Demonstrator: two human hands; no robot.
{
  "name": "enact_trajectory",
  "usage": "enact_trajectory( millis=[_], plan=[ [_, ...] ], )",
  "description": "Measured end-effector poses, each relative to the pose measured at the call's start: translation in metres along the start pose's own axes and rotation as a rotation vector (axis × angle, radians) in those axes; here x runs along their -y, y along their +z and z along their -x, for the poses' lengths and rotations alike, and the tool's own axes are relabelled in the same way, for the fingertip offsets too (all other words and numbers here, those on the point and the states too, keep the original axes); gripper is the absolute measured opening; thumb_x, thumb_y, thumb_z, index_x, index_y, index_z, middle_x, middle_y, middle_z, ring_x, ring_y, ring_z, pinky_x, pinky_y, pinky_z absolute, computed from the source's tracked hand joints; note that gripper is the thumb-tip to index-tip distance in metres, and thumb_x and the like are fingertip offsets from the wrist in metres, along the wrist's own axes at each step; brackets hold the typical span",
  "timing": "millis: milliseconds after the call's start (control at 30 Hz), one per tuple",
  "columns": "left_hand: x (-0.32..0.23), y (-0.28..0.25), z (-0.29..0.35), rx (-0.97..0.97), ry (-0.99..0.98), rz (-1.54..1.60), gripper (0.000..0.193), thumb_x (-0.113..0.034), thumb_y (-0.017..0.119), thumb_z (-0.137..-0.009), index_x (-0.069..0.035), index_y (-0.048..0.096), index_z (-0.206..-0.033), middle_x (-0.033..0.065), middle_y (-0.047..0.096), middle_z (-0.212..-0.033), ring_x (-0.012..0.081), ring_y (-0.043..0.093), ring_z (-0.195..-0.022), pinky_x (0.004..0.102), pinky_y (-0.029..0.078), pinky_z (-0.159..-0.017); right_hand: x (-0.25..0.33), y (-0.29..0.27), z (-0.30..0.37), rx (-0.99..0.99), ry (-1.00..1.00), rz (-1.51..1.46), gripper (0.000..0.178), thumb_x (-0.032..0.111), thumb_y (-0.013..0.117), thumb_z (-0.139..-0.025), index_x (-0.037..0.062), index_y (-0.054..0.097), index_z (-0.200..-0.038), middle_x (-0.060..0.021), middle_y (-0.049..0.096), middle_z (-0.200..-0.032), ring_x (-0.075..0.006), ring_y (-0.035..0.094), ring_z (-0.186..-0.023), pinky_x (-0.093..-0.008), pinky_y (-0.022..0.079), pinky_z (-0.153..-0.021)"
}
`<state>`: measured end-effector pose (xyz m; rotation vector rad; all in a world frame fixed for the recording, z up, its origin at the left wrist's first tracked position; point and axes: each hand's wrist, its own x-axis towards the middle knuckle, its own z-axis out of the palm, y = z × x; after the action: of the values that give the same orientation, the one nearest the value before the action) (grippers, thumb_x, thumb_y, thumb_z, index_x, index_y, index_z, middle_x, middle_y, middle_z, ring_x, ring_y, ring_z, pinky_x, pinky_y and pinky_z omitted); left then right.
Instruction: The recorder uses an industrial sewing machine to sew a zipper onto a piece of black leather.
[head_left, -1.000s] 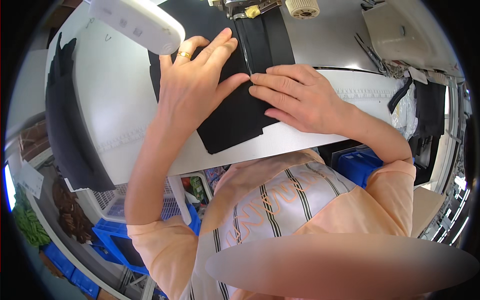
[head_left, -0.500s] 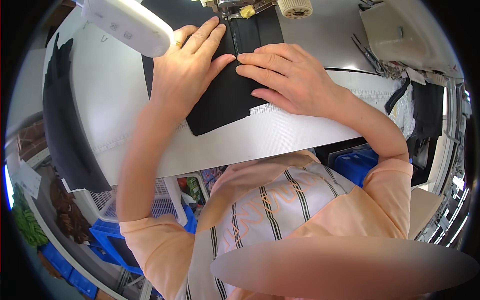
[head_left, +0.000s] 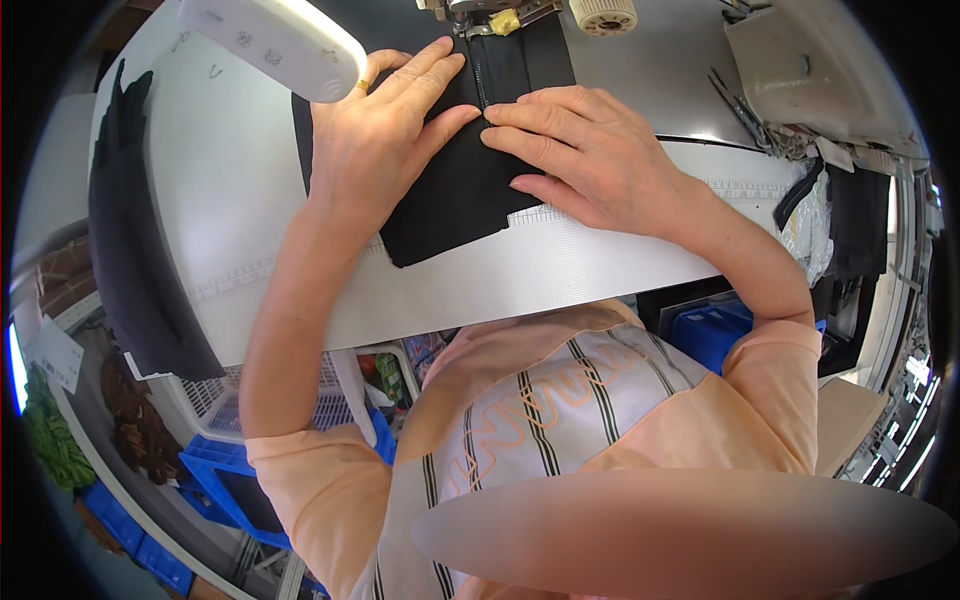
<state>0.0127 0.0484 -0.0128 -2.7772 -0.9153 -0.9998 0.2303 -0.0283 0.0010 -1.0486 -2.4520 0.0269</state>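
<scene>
— Shifted since a second ago? Fabric pushed farther up the tabletop, toward the needle.
— And the hands?
— Left and right both flat, open, pressing cloth beside the seam. Gripping nothing. Feeding, apparently.

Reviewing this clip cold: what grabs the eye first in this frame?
Two hands, left hand and right hand, lie flat on a black fabric piece at the top centre of a white table. A white lamp head juts in at upper left, over the left hand's fingers.
</scene>
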Motion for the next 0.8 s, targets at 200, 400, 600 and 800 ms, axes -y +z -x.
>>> enact_trajectory(
  millis=[200, 400, 600, 800],
  plan=[
    [0.0, -0.003, -0.001, 0.011, -0.02, -0.012, 0.035, -0.026, 0.081, -0.072, -0.007, 0.071, -0.1, -0.0003, 0.072, -0.109, 0.0183, 0.066, -0.091, 0.0307, 0.048, -0.069, 0.001, 0.0, -0.001, 0.004, 0.003, 0.007, 0.038, 0.023, 0.076, -0.077, 0.0117, 0.066, -0.112, 0.0005, 0.062, -0.12, -0.018, 0.056, -0.11, -0.0327, 0.048, -0.086],
    [0.002, -0.003, -0.001, 0.018, -0.012, 0.01, 0.034, -0.025, 0.081, -0.073, -0.006, 0.071, -0.1, -0.0003, 0.072, -0.11, 0.0186, 0.066, -0.089, 0.0307, 0.048, -0.067, 0.0, 0.001, 0.0, 0.01, 0.002, -0.001, 0.039, 0.023, 0.076, -0.078, 0.0115, 0.065, -0.113, 0.0002, 0.062, -0.121, -0.0185, 0.056, -0.111, -0.0327, 0.048, -0.087],
    [0.006, -0.001, 0.002, 0.013, 0.036, -0.015, 0.032, -0.024, 0.079, -0.074, -0.008, 0.073, -0.101, -0.0007, 0.072, -0.109, 0.0179, 0.065, -0.089, 0.0301, 0.047, -0.064, -0.008, 0.003, -0.004, -0.011, 0.005, 0.0, 0.04, 0.023, 0.076, -0.078, 0.0109, 0.065, -0.114, -0.0009, 0.062, -0.122, -0.0193, 0.055, -0.112, -0.0334, 0.049, -0.088],
    [0.001, -0.01, 0.004, 0.088, -0.048, 0.025, 0.033, -0.027, 0.079, -0.074, -0.011, 0.073, -0.103, -0.0046, 0.07, -0.112, 0.0136, 0.063, -0.092, 0.0324, 0.041, -0.074, -0.014, 0.005, -0.006, -0.026, 0.0, -0.003, 0.041, 0.025, 0.075, -0.079, 0.011, 0.065, -0.116, -0.0018, 0.063, -0.122, -0.0199, 0.056, -0.112, -0.0336, 0.05, -0.088]
  ],
)
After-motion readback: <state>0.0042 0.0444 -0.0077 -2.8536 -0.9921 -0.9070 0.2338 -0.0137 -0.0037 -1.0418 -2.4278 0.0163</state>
